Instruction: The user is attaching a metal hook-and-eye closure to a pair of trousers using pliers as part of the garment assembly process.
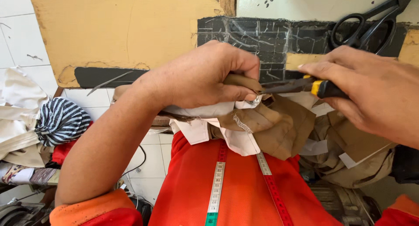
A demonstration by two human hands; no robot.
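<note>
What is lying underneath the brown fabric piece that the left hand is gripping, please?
Under the brown fabric, white lining shows, gripped by the left hand. The right hand holds a yellow-and-black tool against it. Anything deeper is covered by the folds.

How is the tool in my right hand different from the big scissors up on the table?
The right hand grips the yellow-and-black handled tool, its dark blade pointing at the brown fabric pinched by the left hand. The black scissors lie untouched on the worktable. The scissors have large loop handles; the tool has a straight handle. Both have dark metal.
</note>
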